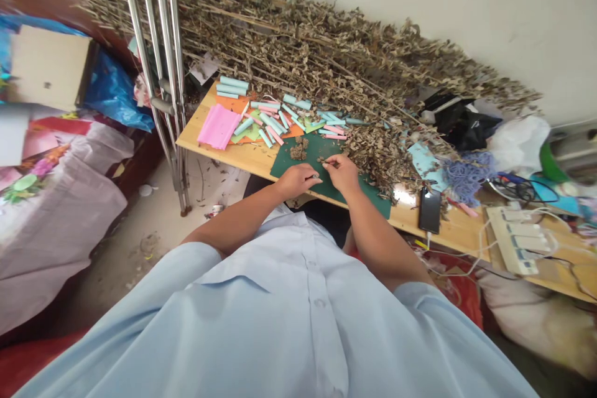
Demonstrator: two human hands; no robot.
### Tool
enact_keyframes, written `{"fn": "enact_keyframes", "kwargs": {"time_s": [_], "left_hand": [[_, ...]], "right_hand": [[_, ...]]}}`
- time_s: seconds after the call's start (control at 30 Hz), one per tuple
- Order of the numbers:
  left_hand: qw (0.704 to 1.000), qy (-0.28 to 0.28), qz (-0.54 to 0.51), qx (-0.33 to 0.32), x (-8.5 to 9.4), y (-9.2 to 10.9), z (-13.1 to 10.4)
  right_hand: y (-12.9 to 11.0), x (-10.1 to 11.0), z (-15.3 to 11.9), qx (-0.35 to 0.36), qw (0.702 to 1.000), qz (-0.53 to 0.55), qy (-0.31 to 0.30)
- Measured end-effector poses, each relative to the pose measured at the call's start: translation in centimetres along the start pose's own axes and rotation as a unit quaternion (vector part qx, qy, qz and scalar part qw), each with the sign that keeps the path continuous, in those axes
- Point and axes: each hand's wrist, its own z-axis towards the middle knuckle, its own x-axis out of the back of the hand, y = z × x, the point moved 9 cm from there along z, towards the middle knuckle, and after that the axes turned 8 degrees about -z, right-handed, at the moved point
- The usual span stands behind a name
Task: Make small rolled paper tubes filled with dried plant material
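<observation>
Both my hands are over a dark green mat (314,152) at the table's front edge. My left hand (297,180) is closed, its thumb and fingers pressed together; what it holds, if anything, is too small to name. Fingers pinched, my right hand (342,172) is at a small brown bit of dried plant (321,161). Just beyond my left hand lies a small clump of crumbled dried plant (299,148) on the mat. A heap of dried leaves (377,155) covers the mat's right part. Blue and pink paper rolls (275,121) are scattered behind the mat, over orange and green paper.
Long dried stalks with leaves (298,43) lie along the wall. Metal crutches (161,62) stand left of the table. Pink paper sheets (219,127) lie at its left end. On the right are a phone (430,210), blue yarn (469,174) and a power strip (517,239) with cables.
</observation>
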Motion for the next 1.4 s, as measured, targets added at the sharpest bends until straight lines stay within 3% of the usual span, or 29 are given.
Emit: {"fn": "enact_keyframes", "kwargs": {"time_s": [0.33,0.43,0.63,0.87,1.03,1.1,1.23,1.4], "left_hand": [[1.000,-0.002,0.000,-0.001,0.0,0.1,0.0],[1.000,-0.002,-0.004,0.002,0.1,0.2,0.0],[1.000,-0.011,-0.007,0.001,0.0,0.1,0.0],[0.999,-0.012,-0.032,0.002,0.1,0.3,0.1],[1.000,-0.010,-0.029,0.004,0.0,0.1,0.0],[1.000,-0.007,-0.021,0.004,-0.1,-0.1,0.0],[1.000,0.001,-0.010,-0.001,-0.1,-0.2,0.0],[1.000,0.000,-0.002,-0.010,-0.2,-0.1,0.0]], "right_hand": [[-1.2,-0.4,0.4,0.037,0.997,-0.061,-0.015],[-0.9,0.2,0.2,0.023,0.999,-0.023,-0.004],[-0.6,1.4,-1.8,-0.083,0.984,0.156,-0.031],[-4.3,2.4,-4.4,-0.043,0.977,0.185,-0.093],[-2.3,1.4,-3.3,-0.059,0.979,0.184,-0.064],[-1.7,1.2,-2.5,-0.034,0.992,0.117,-0.038],[-2.6,0.7,-1.6,0.095,0.995,-0.042,-0.004],[-3.1,0.1,-1.6,0.152,0.986,-0.070,-0.015]]}}
